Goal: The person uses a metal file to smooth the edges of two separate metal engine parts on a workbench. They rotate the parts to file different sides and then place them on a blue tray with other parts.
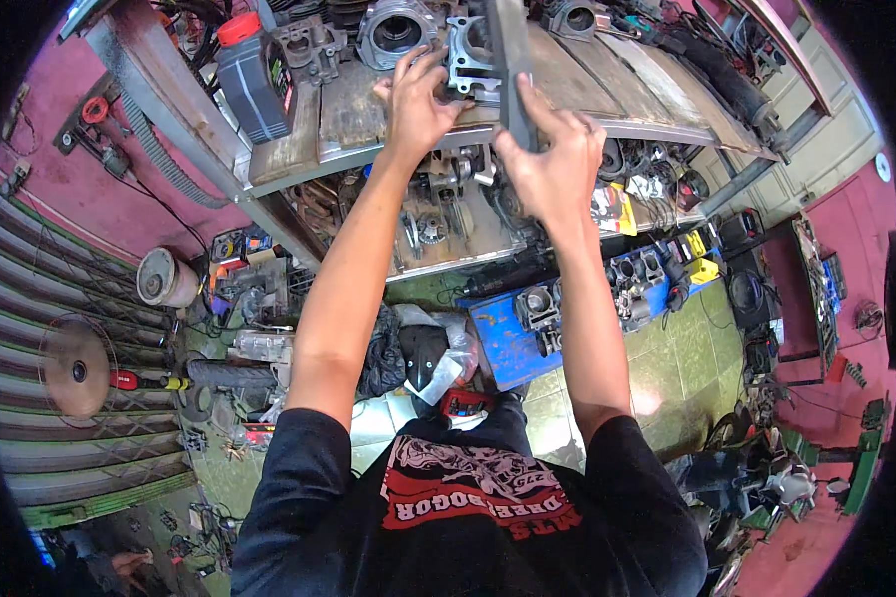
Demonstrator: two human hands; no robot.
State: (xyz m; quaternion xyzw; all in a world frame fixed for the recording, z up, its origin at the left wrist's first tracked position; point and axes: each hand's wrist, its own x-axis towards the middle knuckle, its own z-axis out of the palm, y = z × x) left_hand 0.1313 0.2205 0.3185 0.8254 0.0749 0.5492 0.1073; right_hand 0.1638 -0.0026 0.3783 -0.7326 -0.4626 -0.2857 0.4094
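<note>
At the front of the desk [607, 75], the metal part [461, 62] is held by the fingers of the left hand [418, 107] — and could be knocked askew, or knuckles scraped, if the dark bar [511, 65] clamped in the right hand [560, 159] slips.

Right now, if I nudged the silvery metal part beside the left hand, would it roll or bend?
The silvery metal part probably wouldn't bend: its grey, shiny body looks like rigid cast metal. It seems unlikely to roll, given its angular, irregular outline. It may weigh less than a solid block, since openings show in it.
</note>
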